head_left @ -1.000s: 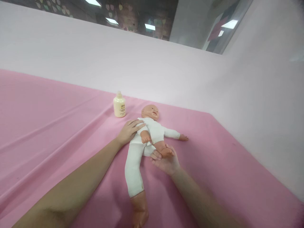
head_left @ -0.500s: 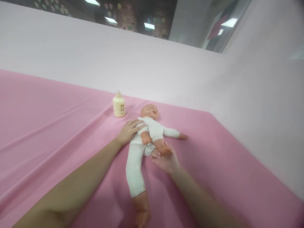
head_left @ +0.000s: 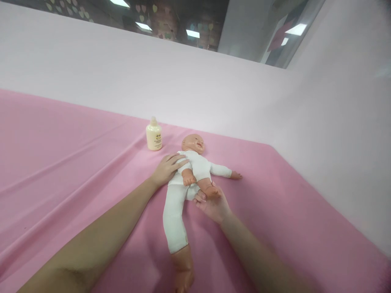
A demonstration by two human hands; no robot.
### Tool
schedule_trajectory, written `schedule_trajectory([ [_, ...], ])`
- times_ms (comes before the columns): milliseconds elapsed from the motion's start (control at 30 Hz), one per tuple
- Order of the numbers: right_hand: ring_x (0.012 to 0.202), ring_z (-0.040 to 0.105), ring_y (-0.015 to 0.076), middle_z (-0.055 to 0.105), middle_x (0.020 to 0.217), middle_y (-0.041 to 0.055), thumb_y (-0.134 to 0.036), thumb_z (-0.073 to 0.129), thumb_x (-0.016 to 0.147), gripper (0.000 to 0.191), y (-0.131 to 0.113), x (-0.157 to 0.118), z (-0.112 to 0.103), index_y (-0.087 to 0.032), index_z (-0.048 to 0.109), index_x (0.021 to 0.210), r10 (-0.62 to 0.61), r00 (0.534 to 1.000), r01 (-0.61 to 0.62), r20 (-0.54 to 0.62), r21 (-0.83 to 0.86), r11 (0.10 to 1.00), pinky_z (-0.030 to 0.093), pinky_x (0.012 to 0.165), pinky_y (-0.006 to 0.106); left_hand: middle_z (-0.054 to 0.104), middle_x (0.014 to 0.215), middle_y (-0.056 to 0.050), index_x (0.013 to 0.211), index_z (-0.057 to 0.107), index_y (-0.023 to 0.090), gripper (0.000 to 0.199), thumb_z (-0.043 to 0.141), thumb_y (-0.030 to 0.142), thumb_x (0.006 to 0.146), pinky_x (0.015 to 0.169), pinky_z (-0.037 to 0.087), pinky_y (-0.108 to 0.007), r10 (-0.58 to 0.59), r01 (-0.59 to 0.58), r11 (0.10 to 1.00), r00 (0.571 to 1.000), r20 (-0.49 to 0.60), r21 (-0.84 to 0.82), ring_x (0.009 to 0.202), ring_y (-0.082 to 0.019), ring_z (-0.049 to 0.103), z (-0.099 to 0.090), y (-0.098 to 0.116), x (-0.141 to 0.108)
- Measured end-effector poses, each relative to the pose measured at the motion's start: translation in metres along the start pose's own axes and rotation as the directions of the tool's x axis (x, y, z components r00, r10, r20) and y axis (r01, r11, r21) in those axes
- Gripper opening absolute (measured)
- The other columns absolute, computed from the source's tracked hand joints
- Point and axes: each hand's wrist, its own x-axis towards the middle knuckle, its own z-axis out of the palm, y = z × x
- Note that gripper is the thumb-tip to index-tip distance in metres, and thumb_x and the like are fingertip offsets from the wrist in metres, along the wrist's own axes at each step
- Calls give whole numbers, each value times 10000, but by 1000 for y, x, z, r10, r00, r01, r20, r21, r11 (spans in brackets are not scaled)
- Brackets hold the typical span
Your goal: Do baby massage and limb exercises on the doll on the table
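A baby doll [head_left: 202, 166] in a white cloth body lies on its back, its head toward the wall. My left hand [head_left: 169, 167] lies on the doll's upper arm and side, its fingers stretched out over the white cloth; its thumb is hidden. My right hand [head_left: 215, 206] is closed round the doll's bent leg near the foot [head_left: 211, 193], with the fingertips curled on the near side. The doll's other leg [head_left: 175, 219] stretches toward me. One doll arm lies across the belly, while the other reaches out to the right.
A cream-coloured pump-top bottle [head_left: 154, 136] stands upright beyond my left hand, left of the doll's head. Pink cloth [head_left: 76, 162] with folds on the left covers the surface. A white wall [head_left: 137, 77] rises behind and at the right, with a window [head_left: 183, 24] above.
Hardly anything differs. The whole view has shifted very slightly; both hands keep their places on the doll.
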Motion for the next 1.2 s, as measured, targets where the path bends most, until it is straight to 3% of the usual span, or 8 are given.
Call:
schedule_trajectory([
  [167,595,372,126,462,601,-30,-467,660,798,424,1,-1,2,-216,398,579,-2,1000,2,12,-17,1000,390,746,312,553,1401,-69,1412,495,310,519,415,110,940,1040,417,-466,3,-3,1000,1000,-1,7,1317,-246,444,0,-1,0],
  [433,625,405,129,514,640,-12,-498,667,776,398,0,-5,4,-196,497,581,56,995,-52,78,-48,997,392,753,321,550,1395,-71,1424,478,315,567,408,75,914,1039,416,-458,-15,15,1000,1000,7,-23,1309,-238,460,-2,1,1],
  [567,615,405,141,512,619,-33,-580,641,745,419,3,-10,4,-206,648,932,87,977,-59,193,-150,987,396,783,351,535,1408,-70,1418,485,305,578,384,60,906,1054,400,-455,-56,58,997,998,29,-52,1309,-230,461,-4,2,2],
  [700,595,470,150,549,588,-45,-666,596,710,605,9,-12,-9,-216,590,1115,166,901,-55,402,-274,960,420,817,383,557,1376,-85,1384,521,255,489,394,131,928,1068,392,-459,-207,208,963,978,24,-174,1274,-238,485,-2,-1,1],
  [800,575,554,160,624,609,-16,-630,727,586,634,11,-10,-18,-198,572,1024,327,798,-148,506,-362,920,465,780,394,649,1210,-91,1241,607,198,354,433,234,935,993,453,-445,-436,407,843,900,-5,-351,1114,-246,580,3,-9,-1],
  [933,722,664,192,697,779,56,-361,890,535,626,5,-10,-13,-141,560,1019,631,655,-305,416,-618,724,490,718,311,677,1120,-80,1157,587,185,303,499,337,911,901,493,-407,-728,601,580,686,-19,-550,1008,-240,621,13,-25,-8],
  [1067,911,680,215,708,969,101,-250,904,544,611,1,-13,-5,-131,563,1037,657,653,-312,376,-657,687,494,732,267,665,1146,-110,1179,554,168,374,542,402,887,922,484,-421,-843,635,424,538,-25,-646,1040,-249,626,24,-41,-16],
  [1200,920,683,236,709,970,114,-272,909,533,618,4,-14,-9,-131,559,1023,659,637,-345,400,-616,708,520,767,307,663,1136,-132,1182,548,150,413,563,426,876,920,488,-440,-876,660,359,483,7,-660,1047,-266,631,29,-49,-21],
])
